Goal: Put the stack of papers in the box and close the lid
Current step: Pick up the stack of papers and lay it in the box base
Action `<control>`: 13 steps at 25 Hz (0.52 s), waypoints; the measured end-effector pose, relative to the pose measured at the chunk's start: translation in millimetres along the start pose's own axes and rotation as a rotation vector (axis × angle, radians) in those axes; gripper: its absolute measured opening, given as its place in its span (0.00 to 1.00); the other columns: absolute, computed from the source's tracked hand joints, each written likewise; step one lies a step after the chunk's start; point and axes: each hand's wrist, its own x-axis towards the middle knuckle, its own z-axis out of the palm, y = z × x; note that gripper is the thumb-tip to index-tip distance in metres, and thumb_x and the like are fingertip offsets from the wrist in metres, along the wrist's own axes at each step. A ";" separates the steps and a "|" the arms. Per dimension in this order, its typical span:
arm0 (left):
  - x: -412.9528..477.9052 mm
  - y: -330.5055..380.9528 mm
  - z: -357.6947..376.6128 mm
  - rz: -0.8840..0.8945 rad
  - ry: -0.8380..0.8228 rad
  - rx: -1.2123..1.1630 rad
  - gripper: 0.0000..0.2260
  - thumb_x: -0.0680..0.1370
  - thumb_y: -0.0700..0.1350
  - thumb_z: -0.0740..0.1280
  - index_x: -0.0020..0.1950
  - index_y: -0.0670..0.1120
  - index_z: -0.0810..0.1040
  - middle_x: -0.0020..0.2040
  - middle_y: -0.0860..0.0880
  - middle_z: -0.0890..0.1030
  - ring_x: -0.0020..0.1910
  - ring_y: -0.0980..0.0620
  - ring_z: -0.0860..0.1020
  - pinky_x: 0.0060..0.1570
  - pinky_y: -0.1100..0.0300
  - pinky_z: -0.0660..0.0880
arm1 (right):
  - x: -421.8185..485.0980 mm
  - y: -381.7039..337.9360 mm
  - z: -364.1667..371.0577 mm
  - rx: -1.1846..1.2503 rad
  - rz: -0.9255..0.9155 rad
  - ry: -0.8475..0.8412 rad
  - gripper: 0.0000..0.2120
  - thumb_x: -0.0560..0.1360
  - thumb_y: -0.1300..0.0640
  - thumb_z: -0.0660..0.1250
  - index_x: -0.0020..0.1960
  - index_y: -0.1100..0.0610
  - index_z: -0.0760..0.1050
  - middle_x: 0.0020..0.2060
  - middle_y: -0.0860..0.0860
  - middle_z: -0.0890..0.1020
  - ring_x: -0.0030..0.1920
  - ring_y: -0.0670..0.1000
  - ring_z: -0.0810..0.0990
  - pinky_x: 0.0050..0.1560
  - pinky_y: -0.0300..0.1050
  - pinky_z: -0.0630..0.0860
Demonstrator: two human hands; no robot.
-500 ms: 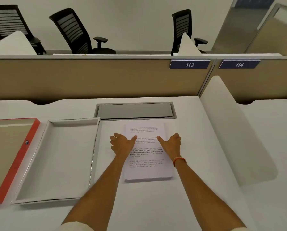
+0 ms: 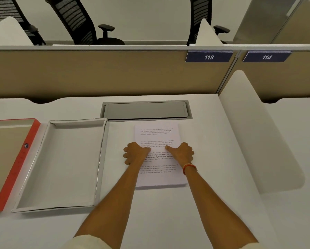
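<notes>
My left hand (image 2: pixel 135 153) and right hand (image 2: pixel 182 153) grip the stack of papers (image 2: pixel 158 155) at its two long edges, about midway along its length. The thumbs lie on the top sheet, pointing toward each other, and the fingers curl down over the sides; whether they have got under the bottom sheet I cannot tell. The hands stand apart, with the width of the stack between them.

The stack lies flat on the desk (image 2: pixel 213 141), just in front of the grey cable hatch (image 2: pixel 147 110). Its long axis runs away from me, and the printed lines read upright from my side, top edge farthest off.

The step in hand appears to be the grasp before the lift. The open box (image 2: pixel 103 159) sits just to the left of the stack, its long axis nearly parallel to the stack's though slightly turned. The next move calls for an even lift, a short carry leftward over the box's near wall, and a small turn to match. The red lid (image 2: pixel 19 159) lies beyond the box, inner face up.
</notes>
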 end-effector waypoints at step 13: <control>16.5 -6.4 -10.4 0.000 -0.099 -0.107 0.33 0.65 0.54 0.79 0.63 0.40 0.72 0.63 0.40 0.77 0.62 0.39 0.76 0.63 0.43 0.74 | 6.8 -2.9 -3.5 0.077 0.025 -0.091 0.32 0.64 0.45 0.79 0.60 0.61 0.75 0.60 0.60 0.78 0.61 0.61 0.77 0.62 0.57 0.76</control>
